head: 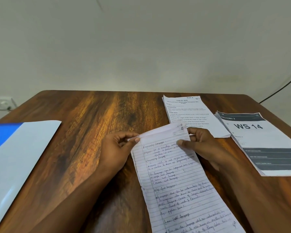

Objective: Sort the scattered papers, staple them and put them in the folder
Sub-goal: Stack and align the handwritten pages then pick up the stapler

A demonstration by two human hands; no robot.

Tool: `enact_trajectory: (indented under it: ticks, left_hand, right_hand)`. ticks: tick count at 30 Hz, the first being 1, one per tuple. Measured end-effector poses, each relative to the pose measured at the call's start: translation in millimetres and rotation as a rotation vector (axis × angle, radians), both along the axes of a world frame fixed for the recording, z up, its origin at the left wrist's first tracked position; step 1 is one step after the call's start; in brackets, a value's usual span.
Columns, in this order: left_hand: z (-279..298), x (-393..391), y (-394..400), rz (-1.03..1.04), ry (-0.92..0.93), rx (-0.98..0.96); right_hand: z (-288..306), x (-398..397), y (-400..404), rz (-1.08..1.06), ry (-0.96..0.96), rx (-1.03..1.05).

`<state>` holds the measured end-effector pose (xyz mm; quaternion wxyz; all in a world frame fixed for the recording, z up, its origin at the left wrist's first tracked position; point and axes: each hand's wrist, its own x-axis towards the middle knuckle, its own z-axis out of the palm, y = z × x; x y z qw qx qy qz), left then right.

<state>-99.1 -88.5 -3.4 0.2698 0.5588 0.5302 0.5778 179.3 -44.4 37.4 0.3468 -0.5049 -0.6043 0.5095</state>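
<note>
Both hands, left (115,151) and right (202,145), pinching handwritten ruled white sheets (175,179) at top corners, apparently squaring edges for stapling.

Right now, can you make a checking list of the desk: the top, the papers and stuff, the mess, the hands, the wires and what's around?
Surface: brown wooden table, grain showing.
Job's things: handwritten lined papers in the middle; folder, blue and pale, at the left edge; no stapler seen.
Clutter: printed instruction sheet at the back; stack of printed pages marked WS 14 on the right.
Hands: left hand pinches the papers' top left corner; right hand holds the top right corner.
Cables: one dark cable along the wall at right.
Surroundings: plain pale wall; wall socket at left.
</note>
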Motion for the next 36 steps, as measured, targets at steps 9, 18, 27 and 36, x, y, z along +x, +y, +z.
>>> enact_trajectory:
  ticks: [9,18,27,36]
  left_hand:
    - [-3.3,-5.8,5.7,-0.072,-0.056,-0.058]
    - [-5.1,-8.4,9.4,-0.151,-0.076,-0.078]
    - [-1.3,-6.4,5.5,-0.223,-0.041,-0.089]
    - [-0.8,-3.7,4.9,-0.236,-0.074,-0.109]
  right_hand:
    - [-6.2,-3.3,5.8,-0.292,0.078,0.254]
    - [-10.3,2.1,9.4,-0.318,0.130,0.302]
    - [-10.7,2.7,12.2,-0.302,0.102,0.378]
    - [-11.7,4.2,14.3,-0.321,0.055,0.374]
